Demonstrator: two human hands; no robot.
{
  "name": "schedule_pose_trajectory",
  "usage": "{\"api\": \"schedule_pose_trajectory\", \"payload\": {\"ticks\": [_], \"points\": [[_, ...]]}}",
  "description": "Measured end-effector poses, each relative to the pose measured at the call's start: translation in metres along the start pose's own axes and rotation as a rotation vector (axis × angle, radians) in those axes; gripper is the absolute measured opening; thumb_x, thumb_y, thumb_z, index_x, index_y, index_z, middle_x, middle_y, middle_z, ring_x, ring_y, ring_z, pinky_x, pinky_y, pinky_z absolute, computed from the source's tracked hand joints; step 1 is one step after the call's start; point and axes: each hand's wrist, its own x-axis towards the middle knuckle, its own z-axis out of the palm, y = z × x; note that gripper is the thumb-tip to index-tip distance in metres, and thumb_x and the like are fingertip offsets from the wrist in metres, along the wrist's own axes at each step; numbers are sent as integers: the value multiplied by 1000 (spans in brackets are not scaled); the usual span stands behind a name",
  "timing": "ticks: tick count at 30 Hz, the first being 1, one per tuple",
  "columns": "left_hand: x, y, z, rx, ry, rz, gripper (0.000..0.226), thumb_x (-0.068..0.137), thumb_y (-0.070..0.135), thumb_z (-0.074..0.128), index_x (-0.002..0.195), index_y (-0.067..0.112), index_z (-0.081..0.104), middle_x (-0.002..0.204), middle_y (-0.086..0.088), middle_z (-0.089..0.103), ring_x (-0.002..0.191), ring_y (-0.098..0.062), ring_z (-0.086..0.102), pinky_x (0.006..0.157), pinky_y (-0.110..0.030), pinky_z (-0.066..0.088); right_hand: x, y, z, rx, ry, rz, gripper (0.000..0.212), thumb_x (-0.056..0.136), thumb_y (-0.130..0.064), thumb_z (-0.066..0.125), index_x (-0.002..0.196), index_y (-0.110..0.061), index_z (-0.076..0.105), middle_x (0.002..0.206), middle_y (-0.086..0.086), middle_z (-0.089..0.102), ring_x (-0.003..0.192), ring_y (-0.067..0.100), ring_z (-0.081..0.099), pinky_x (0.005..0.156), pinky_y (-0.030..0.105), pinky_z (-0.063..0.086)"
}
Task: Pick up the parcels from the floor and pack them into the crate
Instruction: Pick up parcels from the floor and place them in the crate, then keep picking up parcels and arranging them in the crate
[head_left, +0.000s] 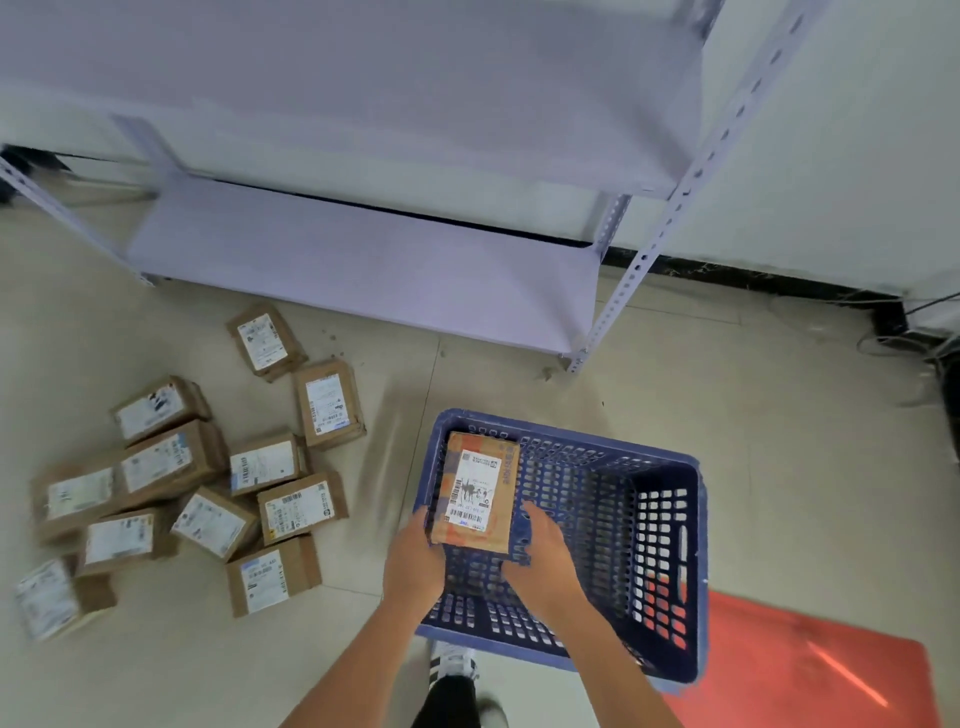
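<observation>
Blue plastic, with lattice walls and floor, the crate (670, 525) sits on the tiled floor under both hands. Inside it is one cardboard parcel (475, 491), label up, against the crate's left wall, far end near the far-left corner. The left hand (415, 561) grips the parcel's near-left corner, fingers tucked beneath where they cannot be seen; the right hand (540, 545) holds its near-right edge, fingers curled along the side. Whether the parcel already rests on the crate floor or hangs just above it cannot be told.

Well to the left of the left hand, eleven more parcels (208, 483) lie loosely heaped on the floor, all brown with white labels; the print is too blurred to read, and some boxes overlap, hiding each other's edges. Beyond the hands stands a pale metal shelf rack (363, 270), its top cut off. To the right of the right hand, a red mat (810, 670) runs out of view beneath the crate's corner. One shoe (454, 662) shows below the crate.
</observation>
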Motion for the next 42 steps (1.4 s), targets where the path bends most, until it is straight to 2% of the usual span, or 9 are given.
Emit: {"api": "schedule_pose_trajectory", "payload": {"ticks": [6,13,18,21,24,27,35,39,42], "points": [[-53,14,-52,-13,101,-39,49,94,10,41,142,9,30,140,-15,46,125,-32,48,102,-40,42,-54,-52,7,-14,-56,-122,76,80,4,57,145,-22,28,147,5,38,114,20,55,73,22,53],[-89,7,-123,-77,175,-59,52,94,14,42,144,15,27,142,-11,44,124,-30,49,98,-39,44,-95,-108,30,-16,-99,-157,76,82,-6,63,146,-22,23,140,6,43,111,24,53,95,39,50],[-90,-25,-160,-160,169,-100,54,92,12,42,144,14,28,141,-14,45,125,-32,47,102,-46,42,-99,-147,63,-127,-128,-183,80,82,-10,63,148,-21,18,148,6,34,121,24,47,85,20,43],[-80,-53,-182,-159,153,-111,54,92,13,42,144,14,28,140,-13,45,124,-31,46,100,-38,42,-94,-171,90,-135,-138,-175,81,83,-12,63,149,-21,16,145,10,37,114,26,50,91,33,45],[-65,-82,-209,-171,143,-90,48,92,10,42,140,13,35,135,-12,50,120,-28,49,94,-33,42,-84,-197,122,-99,-143,-145,80,84,-12,64,148,-20,17,146,10,37,118,25,47,86,29,42],[-44,-107,-242,-180,137,-48,44,92,7,42,135,13,40,134,-9,52,121,-25,50,100,-40,44,-74,-223,157,-23,-138,-85,81,85,-15,63,149,-20,14,151,6,34,134,26,37,89,26,37],[32,-154,-313,-153,28,-38,52,93,9,43,143,15,30,143,-9,44,128,-27,44,106,-40,39,-33,-282,239,165,-67,115,83,84,-17,65,150,-21,15,145,10,42,131,26,43,105,38,40],[71,-184,-331,-163,3,-83,53,94,12,44,144,17,29,146,-5,41,130,-23,43,102,-32,38,-6,-299,276,203,-56,149,78,85,-13,64,148,-22,19,139,8,48,122,21,49,90,26,41],[99,-216,-338,-209,15,-121,50,94,11,43,142,18,33,143,-7,45,129,-24,44,103,-35,40,20,-307,310,173,-86,132,70,83,-13,64,142,-26,27,119,-2,58,94,7,53,72,14,42]]}}
